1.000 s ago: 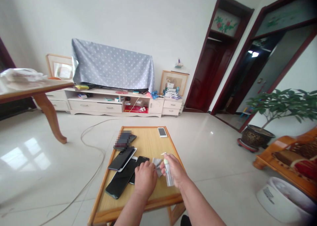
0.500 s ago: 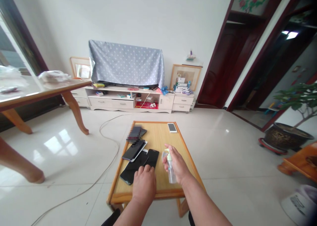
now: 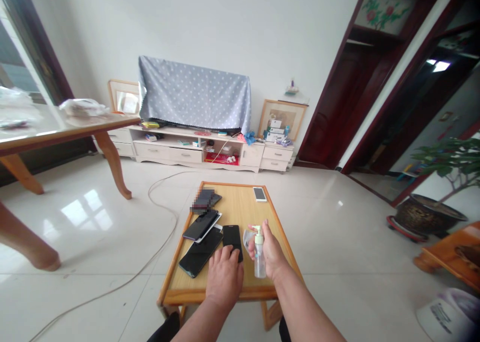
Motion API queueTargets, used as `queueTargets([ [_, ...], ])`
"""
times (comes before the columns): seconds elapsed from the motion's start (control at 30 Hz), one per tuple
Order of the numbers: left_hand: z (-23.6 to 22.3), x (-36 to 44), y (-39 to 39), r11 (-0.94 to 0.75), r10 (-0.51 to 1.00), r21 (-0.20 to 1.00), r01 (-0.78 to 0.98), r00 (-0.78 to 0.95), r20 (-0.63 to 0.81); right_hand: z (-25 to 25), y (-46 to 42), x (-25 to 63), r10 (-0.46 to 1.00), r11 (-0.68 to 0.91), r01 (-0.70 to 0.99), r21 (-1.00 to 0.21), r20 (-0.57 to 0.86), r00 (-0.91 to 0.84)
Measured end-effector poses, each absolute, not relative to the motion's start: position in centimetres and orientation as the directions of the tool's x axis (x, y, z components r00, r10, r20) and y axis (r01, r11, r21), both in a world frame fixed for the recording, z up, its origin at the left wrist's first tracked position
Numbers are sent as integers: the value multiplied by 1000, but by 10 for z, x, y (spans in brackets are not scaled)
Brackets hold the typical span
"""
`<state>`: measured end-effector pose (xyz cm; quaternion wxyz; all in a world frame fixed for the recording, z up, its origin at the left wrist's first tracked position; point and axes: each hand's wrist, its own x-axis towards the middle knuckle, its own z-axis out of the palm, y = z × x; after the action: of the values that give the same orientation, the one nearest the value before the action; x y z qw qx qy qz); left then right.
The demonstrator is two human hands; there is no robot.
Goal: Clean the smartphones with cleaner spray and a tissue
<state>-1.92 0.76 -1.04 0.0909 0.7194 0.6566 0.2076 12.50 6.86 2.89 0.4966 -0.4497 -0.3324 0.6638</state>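
My right hand (image 3: 273,254) is closed round a small clear spray bottle (image 3: 259,260) with a white pump head, held upright over the low wooden table (image 3: 262,219). A grey cloth (image 3: 247,238) shows just behind its fingers. My left hand (image 3: 224,278) lies on the near end of a black phone (image 3: 231,235), fingers curled down onto it. Several more dark phones (image 3: 200,239) lie overlapping to the left, and a white phone (image 3: 259,194) sits at the table's far right corner.
A large wooden table (image 3: 56,132) stands at the left. A cable (image 3: 157,222) trails over the white tiled floor. A white TV cabinet (image 3: 195,152) with a cloth-covered screen is at the back wall. A potted plant (image 3: 431,207) and wooden bench are at the right.
The view has swung left and tipped down. My left hand has slid the black phone out toward the table's middle, and my right hand has turned the spray bottle more upright.
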Motion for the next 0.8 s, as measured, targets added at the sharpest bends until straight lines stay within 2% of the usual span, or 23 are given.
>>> queueTargets([
  [0.3, -2, -11, -2, -131, 975, 466, 875, 28, 222, 31, 72, 120, 961, -277, -332, -902, -262, -89],
  [0.47, -2, -10, 3, -151, 975, 495, 855, 47, 217, 23, 80, 133, 964, -260, -303, -917, -265, -26],
  [0.57, 1, -5, 6, -154, 979, 605, 781, 40, 198, 20, 81, 137, 963, -260, -312, -914, -271, -9],
  [0.7, 0, 9, 4, -159, 987, 795, 586, 66, 149, 18, 80, 131, 967, -242, -335, -911, -255, -5],
  [0.8, -5, 17, 2, -153, 988, 855, 495, 83, 129, 18, 80, 125, 976, -200, -338, -920, -218, 16],
])
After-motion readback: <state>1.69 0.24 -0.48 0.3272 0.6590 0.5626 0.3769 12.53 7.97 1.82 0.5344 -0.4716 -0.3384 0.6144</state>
